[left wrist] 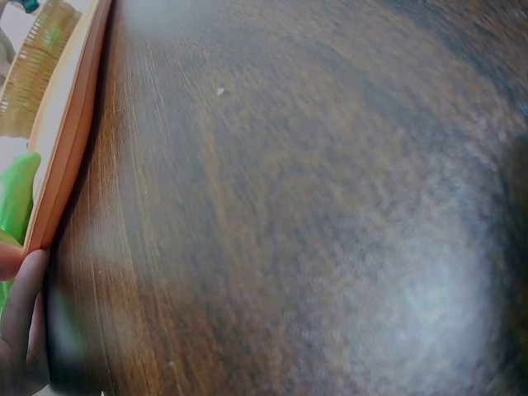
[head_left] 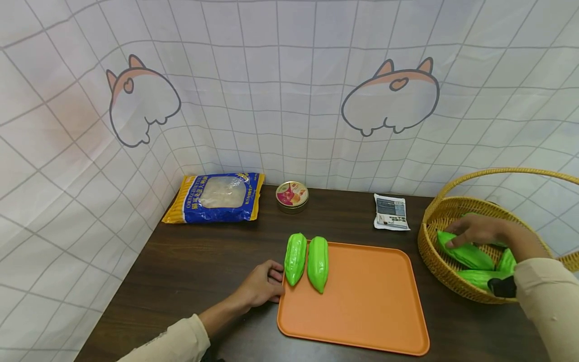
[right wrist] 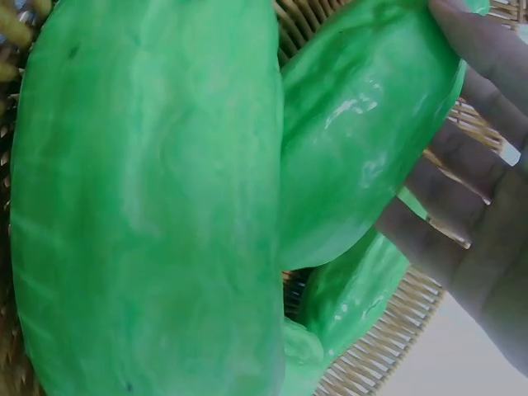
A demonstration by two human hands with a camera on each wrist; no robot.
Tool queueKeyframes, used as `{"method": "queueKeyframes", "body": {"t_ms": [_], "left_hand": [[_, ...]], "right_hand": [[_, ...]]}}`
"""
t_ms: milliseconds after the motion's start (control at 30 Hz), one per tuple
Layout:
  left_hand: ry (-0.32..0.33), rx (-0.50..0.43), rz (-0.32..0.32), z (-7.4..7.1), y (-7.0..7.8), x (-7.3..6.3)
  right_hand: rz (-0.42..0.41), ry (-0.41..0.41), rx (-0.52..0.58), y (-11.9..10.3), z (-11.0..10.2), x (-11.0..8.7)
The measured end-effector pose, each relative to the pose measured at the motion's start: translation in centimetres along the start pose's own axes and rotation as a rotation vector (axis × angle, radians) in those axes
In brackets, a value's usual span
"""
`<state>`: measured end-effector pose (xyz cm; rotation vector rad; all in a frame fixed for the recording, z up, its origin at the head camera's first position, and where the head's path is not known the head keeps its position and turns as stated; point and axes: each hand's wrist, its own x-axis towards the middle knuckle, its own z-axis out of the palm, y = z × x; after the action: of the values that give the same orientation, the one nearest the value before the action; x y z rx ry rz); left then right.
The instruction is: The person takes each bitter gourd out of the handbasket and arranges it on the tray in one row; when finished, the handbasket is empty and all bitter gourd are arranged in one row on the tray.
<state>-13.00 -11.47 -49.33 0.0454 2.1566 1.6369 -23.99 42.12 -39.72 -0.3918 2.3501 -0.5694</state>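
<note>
At the left edge of the orange tray [head_left: 357, 301], my left hand [head_left: 260, 285] pinches the rim. The left wrist view shows that hand's fingers [left wrist: 23, 309] at the tray's outer side. Two shiny green bitter melons lie side by side at the tray's back left, the left melon [head_left: 295, 259] close to my left hand and the right melon [head_left: 318, 264] beside it. Inside the wicker basket [head_left: 445, 281], my right hand [head_left: 481, 231] grips another bitter melon [right wrist: 371, 124] between thumb and fingers. Several more melons lie around it, including a large melon [right wrist: 148, 198] near the right wrist camera.
Along the back of the dark wooden table [head_left: 194, 266] are a blue and yellow pasta bag [head_left: 221, 197], a round tin [head_left: 292, 196] and a small white packet [head_left: 391, 212]. The basket's tall handle [head_left: 511, 171] arches over it. A gridded cloth [head_left: 298, 100] hangs behind.
</note>
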Motion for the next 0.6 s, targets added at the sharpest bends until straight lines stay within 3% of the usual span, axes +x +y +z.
{"method": "queueKeyframes", "body": {"t_ms": [600], "left_hand": [[0.000,0.001,-0.001,0.1,-0.1,0.1]], "right_hand": [[-0.004,0.164,-0.005,0.0,-0.1,-1.1]]}}
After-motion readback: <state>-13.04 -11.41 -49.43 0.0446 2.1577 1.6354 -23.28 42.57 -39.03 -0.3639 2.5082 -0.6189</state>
